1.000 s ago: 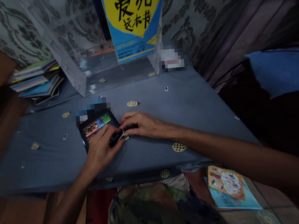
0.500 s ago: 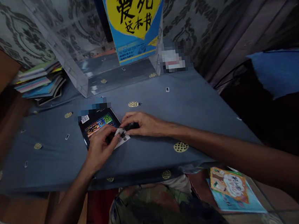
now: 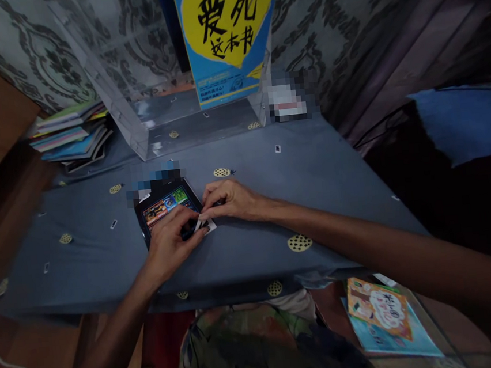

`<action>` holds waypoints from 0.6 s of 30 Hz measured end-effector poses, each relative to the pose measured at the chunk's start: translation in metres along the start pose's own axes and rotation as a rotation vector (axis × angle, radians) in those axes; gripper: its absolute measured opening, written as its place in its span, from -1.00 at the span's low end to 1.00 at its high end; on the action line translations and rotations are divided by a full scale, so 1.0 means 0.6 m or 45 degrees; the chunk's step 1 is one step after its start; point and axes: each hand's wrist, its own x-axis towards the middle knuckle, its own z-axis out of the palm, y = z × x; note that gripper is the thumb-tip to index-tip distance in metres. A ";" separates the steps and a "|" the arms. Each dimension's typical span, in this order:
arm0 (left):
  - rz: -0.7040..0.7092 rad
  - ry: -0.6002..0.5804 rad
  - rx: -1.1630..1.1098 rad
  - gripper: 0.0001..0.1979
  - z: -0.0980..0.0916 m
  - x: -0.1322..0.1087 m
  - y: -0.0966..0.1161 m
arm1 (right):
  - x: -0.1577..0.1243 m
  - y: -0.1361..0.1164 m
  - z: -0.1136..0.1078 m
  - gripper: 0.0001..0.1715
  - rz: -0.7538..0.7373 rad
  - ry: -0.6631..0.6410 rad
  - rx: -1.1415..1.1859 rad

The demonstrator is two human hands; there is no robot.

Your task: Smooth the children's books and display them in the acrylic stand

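A black book (image 3: 163,206) with a colourful picture strip lies flat on the blue-grey tablecloth (image 3: 271,181). My left hand (image 3: 171,243) rests on its near right corner, fingers curled and pinching a small white card with dark marks (image 3: 206,226). My right hand (image 3: 229,200) meets it from the right, fingers closed on a small dark object that is mostly hidden. The fingertips of both hands touch over the card.
A clear acrylic stand (image 3: 135,119) at the back holds an upright blue and yellow book (image 3: 226,35). A stack of books (image 3: 73,134) lies at the back left. Another book (image 3: 384,315) lies on the floor at the lower right.
My hands have drawn closer together over the card, the right hand shifting left; the dark object in it is now more hidden. The view has moved slightly.
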 end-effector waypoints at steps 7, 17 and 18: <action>0.173 -0.045 0.220 -0.82 0.001 -0.014 0.002 | -0.006 0.005 -0.008 -0.76 -0.107 -0.078 -0.113; 0.065 -0.087 0.386 -0.67 -0.058 -0.026 -0.057 | -0.029 -0.007 -0.025 -0.72 -0.290 -0.240 -0.431; 0.007 -0.086 0.446 -0.61 -0.063 -0.024 -0.075 | -0.030 -0.009 -0.024 -0.71 -0.299 -0.250 -0.460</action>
